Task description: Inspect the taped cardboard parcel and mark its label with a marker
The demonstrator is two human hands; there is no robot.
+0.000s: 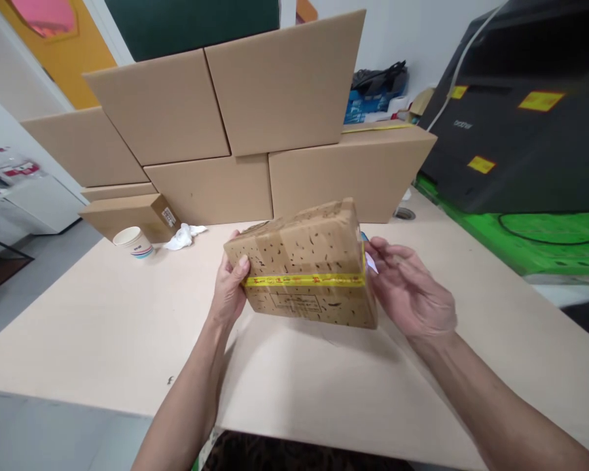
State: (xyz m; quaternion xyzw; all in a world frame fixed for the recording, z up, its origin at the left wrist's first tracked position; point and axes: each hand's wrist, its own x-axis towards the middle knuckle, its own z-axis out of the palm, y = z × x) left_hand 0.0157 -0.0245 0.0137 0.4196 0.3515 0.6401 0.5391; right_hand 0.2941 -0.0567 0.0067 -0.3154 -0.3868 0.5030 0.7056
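A cardboard box [304, 261] with dark flecks and a yellow printed tape band is held tilted above the table. My left hand [232, 281] grips its left end, thumb on the front face and fingers behind. Beside the box's right end is my right hand [412, 284], its fingers curled and slightly blurred. A small whitish piece [372, 263] shows between those fingers and the box end, with a bit of blue just above it. What the right fingers hold is too small and hidden to name.
Large cardboard boxes [289, 85] stand stacked along the back of the table [103, 333]. A paper cup [134, 243], a crumpled tissue [184, 237] and a smaller carton [127, 214] are at the back left. A dark printer case [510, 131] stands on a green surface at right.
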